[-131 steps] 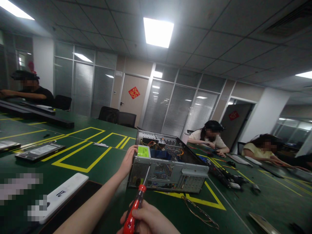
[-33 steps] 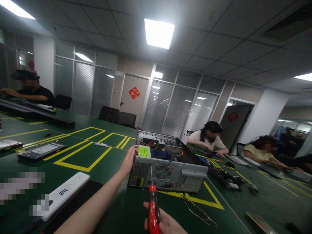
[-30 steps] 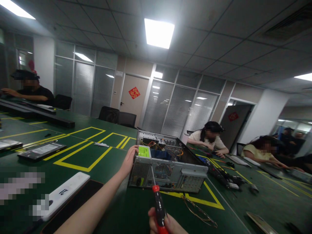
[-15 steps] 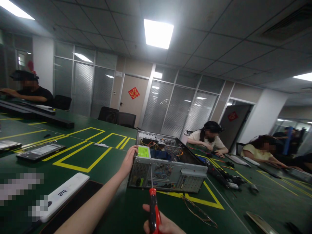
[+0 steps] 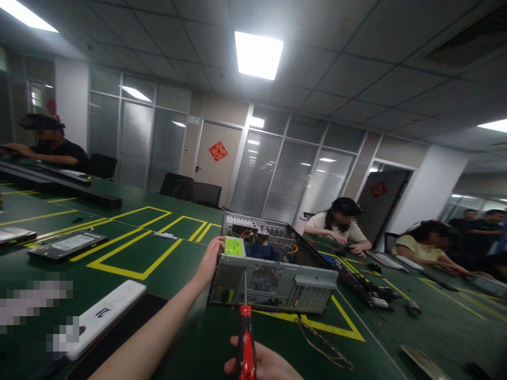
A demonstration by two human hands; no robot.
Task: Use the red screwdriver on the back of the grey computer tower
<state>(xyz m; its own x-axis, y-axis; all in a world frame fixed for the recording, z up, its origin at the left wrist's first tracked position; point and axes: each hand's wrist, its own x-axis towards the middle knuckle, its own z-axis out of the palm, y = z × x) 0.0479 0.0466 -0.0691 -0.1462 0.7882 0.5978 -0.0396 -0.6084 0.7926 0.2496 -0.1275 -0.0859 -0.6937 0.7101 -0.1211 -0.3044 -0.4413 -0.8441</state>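
An open grey computer case [image 5: 273,277] lies on its side on the green table [image 5: 166,264], with cables and a green-labelled power supply [image 5: 233,246] inside. My left hand [image 5: 208,262] grips the case's left top corner beside that label. My right hand [image 5: 265,365], at the bottom edge, is closed round a red-and-black screwdriver [image 5: 246,343]. Its thin shaft points up at the case's rear panel near the fan grille.
Yellow tape outlines mark the table. A white numbered block [image 5: 101,316] and a dark flat panel [image 5: 65,244] lie at left. Wire-framed glasses [image 5: 322,345] lie right of the case, cables and tools [image 5: 366,290] beyond. Other people sit at far left and right.
The screwdriver has swung from leaning left to nearly upright, its tip wandering a little along the rear panel. My left hand has kept its hold on the case corner.
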